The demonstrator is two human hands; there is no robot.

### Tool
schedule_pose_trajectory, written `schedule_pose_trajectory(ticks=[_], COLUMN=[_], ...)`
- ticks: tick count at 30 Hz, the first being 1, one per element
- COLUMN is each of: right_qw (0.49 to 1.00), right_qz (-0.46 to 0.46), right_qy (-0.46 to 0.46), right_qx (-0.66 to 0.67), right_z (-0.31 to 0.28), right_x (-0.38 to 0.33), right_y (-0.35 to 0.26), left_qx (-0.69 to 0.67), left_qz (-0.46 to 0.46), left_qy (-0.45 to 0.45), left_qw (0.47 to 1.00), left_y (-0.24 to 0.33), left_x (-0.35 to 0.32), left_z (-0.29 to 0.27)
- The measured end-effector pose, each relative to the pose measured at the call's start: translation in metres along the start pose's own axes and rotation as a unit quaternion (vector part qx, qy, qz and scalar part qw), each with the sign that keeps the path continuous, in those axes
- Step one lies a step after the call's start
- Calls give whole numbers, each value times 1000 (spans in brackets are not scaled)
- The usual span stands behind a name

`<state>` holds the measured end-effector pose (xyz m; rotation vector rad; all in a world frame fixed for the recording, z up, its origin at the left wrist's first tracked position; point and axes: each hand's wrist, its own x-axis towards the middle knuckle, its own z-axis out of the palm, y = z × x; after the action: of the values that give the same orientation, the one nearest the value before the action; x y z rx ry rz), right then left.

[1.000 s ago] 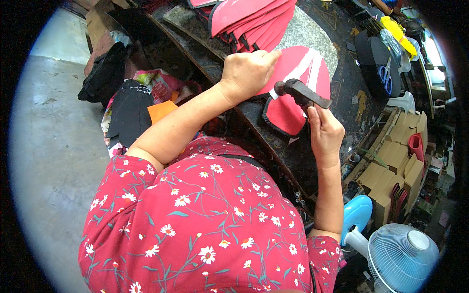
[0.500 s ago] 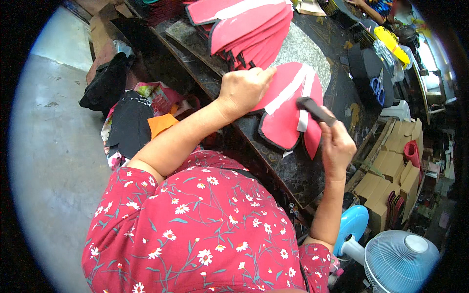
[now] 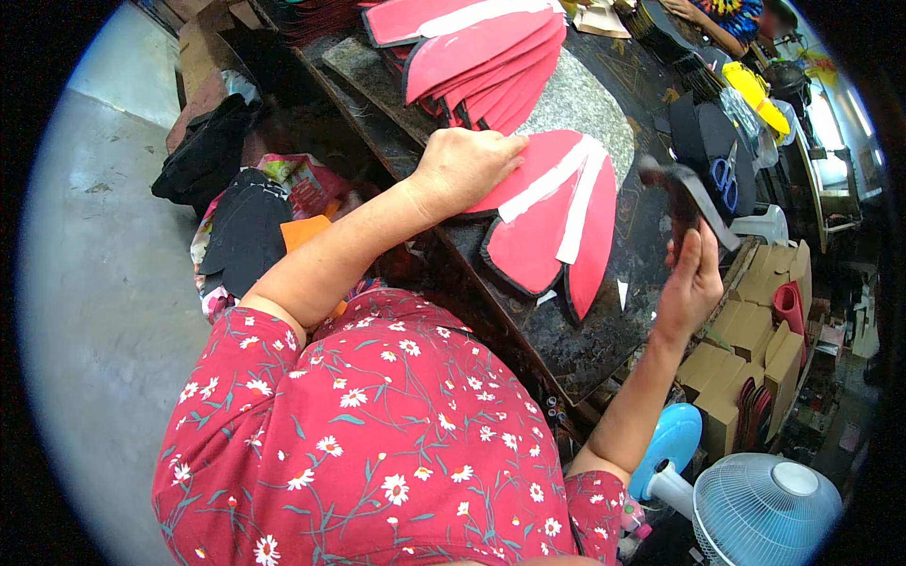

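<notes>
My left hand [image 3: 469, 170] is closed on the left edge of a pink sheet piece [image 3: 533, 253] with a dark edge. The piece lies on the black worktable, with lobes spread toward me and two white strips meeting in a V on it. To the right of the piece, my right hand [image 3: 692, 283] grips a dark hammer [image 3: 700, 200], held up apart from the pink piece. Just beyond my left hand is a fanned stack of similar pink pieces [image 3: 500, 66], also with white strips.
A grey stone slab [image 3: 590, 104] lies under the pieces. Blue-handled scissors [image 3: 725, 177] rest on black pieces at the right. Cardboard boxes [image 3: 731, 358] and a blue fan [image 3: 769, 514] stand at lower right. Black pieces [image 3: 247, 231] lie left of the table. Another person's arm [image 3: 708, 24] shows at the far right.
The hammer has lifted off the white strip and swung to the right with my right hand. The pink piece has shifted slightly toward me and to the left, with my left hand still on it.
</notes>
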<state>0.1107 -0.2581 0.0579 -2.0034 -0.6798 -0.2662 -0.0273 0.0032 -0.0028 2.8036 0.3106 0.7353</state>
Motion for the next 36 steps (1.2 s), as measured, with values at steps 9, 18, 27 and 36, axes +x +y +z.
schedule_pose_trajectory(ticks=[9,18,27,36], right_qw=[947,943,953,966], right_qz=[-124,-124,-101,-99], right_qy=[-108,-157,-172,-156], right_qx=[-275,-267,-229,-181], right_z=[32,10,2,-15], right_x=[12,-27,-43,-53], right_y=[-6,-24,-24,-19], left_qx=[-59,-45,-30,-24], left_qz=[-32,-40,-43,-42], left_qy=[100,99,96,89], left_qw=[993,993,994,995], left_y=[3,5,5,4], left_x=[-8,-8,-6,-7], left_z=[5,7,5,8])
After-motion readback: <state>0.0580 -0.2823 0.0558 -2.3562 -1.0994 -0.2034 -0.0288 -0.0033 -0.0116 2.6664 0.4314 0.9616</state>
